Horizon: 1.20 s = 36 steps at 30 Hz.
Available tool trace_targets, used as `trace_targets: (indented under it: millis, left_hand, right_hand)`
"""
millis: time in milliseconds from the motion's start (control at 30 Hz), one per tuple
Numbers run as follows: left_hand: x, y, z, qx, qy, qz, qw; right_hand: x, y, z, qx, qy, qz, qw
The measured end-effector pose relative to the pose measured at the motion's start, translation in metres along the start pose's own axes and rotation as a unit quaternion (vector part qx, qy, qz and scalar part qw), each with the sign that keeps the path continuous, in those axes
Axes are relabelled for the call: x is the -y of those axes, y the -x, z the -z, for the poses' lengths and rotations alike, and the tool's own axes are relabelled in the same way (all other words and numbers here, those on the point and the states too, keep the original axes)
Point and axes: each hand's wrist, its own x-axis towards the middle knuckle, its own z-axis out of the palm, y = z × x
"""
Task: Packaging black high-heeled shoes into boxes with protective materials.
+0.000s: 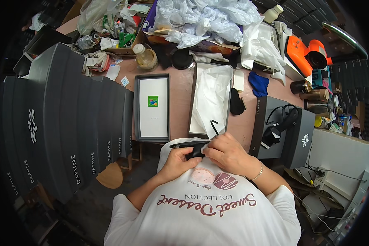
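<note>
A black sandal [188,144] is held close in front of my chest, lying roughly level. My left hand [178,161] is closed round its underside, thumb along the near side. Fingers of my right hand [228,153] are pinched at the sandal's right end, where a thin black strap [214,127] sticks up. What exactly the right fingertips grip is hidden by the hand. Just beyond stands an open grey shoe box [191,115] with crumpled white tissue paper [211,92] inside. Another black sandal [279,127] rests on a grey box [261,143] to the right.
Left of the tissue-filled box is a shallow grey box lid [137,108]. Tall stacks of grey shoe boxes [53,106] crowd the left. A blue cloth [258,84], a jar [145,57], a carton of plastic wrap [205,24] and an orange device [299,55] line the back.
</note>
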Motion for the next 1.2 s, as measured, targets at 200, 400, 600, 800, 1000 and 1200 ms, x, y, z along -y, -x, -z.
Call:
trace_targets:
  millis: [200, 400, 600, 800, 1000, 1200]
  left_hand:
    - [-0.009, 0.000, -0.006, 0.004, 0.006, 0.002, 1.000]
    - [-0.006, 0.001, -0.001, 0.006, -0.005, 0.007, 1.000]
    - [-0.003, 0.004, 0.000, -0.001, -0.005, 0.007, 1.000]
    - [-0.009, 0.004, -0.005, 0.005, -0.008, 0.007, 1.000]
    - [-0.009, 0.003, -0.002, 0.016, 0.011, 0.020, 1.000]
    - [-0.005, 0.003, -0.001, 0.008, -0.009, 0.003, 1.000]
  right_hand:
    - [0.003, -0.012, 0.005, -0.020, 0.007, 0.018, 1.000]
    - [0.004, 0.000, 0.010, 0.021, 0.016, 0.009, 1.000]
    - [0.004, 0.001, 0.006, 0.031, 0.019, 0.015, 0.999]
    - [0.006, -0.012, 0.008, -0.002, 0.017, 0.039, 0.999]
    - [0.004, -0.002, 0.014, 0.023, 0.027, 0.029, 0.999]
    - [-0.001, 0.002, 0.012, 0.046, 0.033, 0.035, 0.998]
